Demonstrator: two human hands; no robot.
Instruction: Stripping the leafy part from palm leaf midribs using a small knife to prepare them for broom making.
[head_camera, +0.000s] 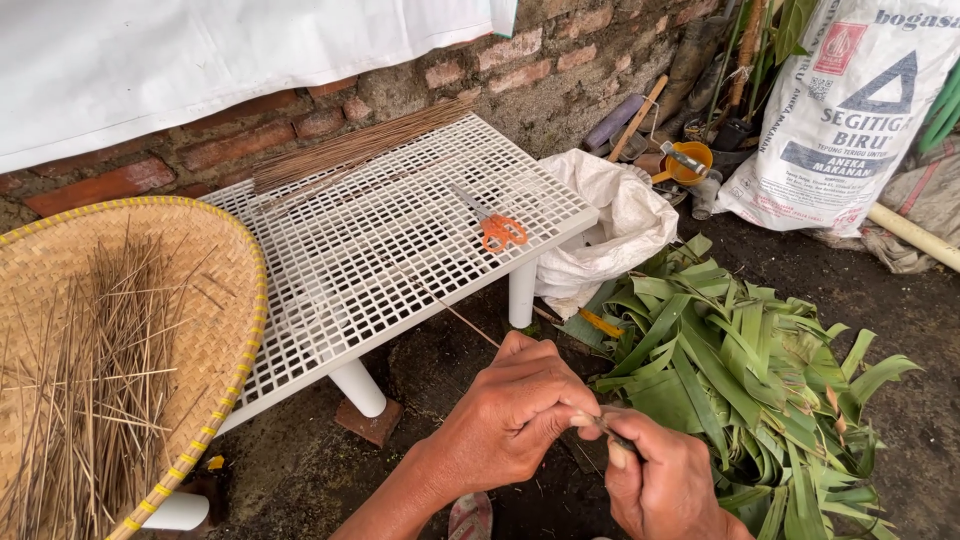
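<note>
Both our hands, left (515, 415) and right (665, 480), pinch one thin stick (470, 323) that slants up-left over the left hand toward the counter (390, 240).

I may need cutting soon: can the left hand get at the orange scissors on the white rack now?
Probably yes: the scissors lie uncovered near the rack's edge, nothing between, but the left hand pinches a thin stick.

— Counted so far: two hands, left hand (510, 420) and right hand (665, 485), one white slatted table (390, 240), one pair of orange-handled scissors (497, 228).

— Also one woven tray (215, 300), one printed sack (845, 110), one white bag (625, 215). Sticks and leaves too many to count.
</note>
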